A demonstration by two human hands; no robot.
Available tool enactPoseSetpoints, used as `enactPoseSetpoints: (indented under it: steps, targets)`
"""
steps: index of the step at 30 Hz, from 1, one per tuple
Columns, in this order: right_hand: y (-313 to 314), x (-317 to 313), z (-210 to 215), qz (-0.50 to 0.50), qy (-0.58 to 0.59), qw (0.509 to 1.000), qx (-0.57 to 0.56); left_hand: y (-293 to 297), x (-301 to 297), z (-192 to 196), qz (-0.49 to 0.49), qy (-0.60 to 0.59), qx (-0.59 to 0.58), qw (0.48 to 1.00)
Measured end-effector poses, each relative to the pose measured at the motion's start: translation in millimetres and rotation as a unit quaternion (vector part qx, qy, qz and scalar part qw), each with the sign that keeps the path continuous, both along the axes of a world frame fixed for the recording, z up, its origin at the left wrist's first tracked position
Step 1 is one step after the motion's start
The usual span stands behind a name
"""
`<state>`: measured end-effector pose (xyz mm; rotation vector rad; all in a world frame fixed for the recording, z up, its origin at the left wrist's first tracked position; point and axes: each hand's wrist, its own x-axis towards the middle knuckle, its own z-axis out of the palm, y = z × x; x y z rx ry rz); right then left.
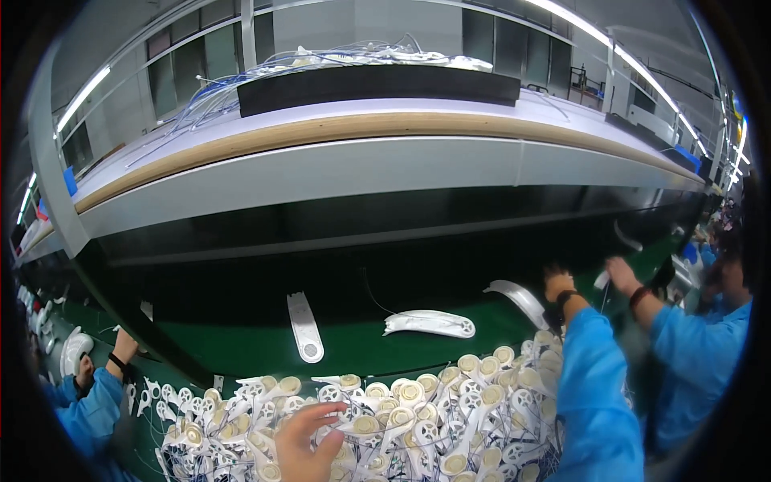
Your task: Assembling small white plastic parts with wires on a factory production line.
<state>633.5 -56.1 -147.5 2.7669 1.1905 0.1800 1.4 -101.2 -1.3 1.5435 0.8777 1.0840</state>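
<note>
My left hand (307,447) is held over the near pile of white plastic parts (450,418), its thumb and fingers apart and nothing plainly gripped. Many of these parts carry round cream discs, with thin wires running among them. My right arm, in a blue sleeve, stretches far forward over the green surface. At its end, my right hand (560,284), wearing a dark wristband, is beside a curved white plastic part (520,300). Its fingers are dark and blurred, so contact with that part cannot be told. Two more long white parts, one upright (305,328) and one lying sideways (430,323), rest on the green surface.
A grey-fronted shelf (385,165) crosses above the green surface (241,345). On it, a black box (377,88) has white parts and cables heaped behind. At right, a person's hand (622,277) holds a small white piece; another person's hands (124,347) work at left.
</note>
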Motion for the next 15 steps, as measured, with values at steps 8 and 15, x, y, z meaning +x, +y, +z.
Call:
enactPoseSetpoints:
  steps: [8,15]
  targets:
    - [-7,9,11,0.010,0.008,1.000,-0.025,2,11,-17,0.000,-0.002,-0.046,0.999]
    - [-18,-6,50,0.097,0.139,0.968,0.185,-4,21,-9,-0.017,-0.031,-0.021,0.999]
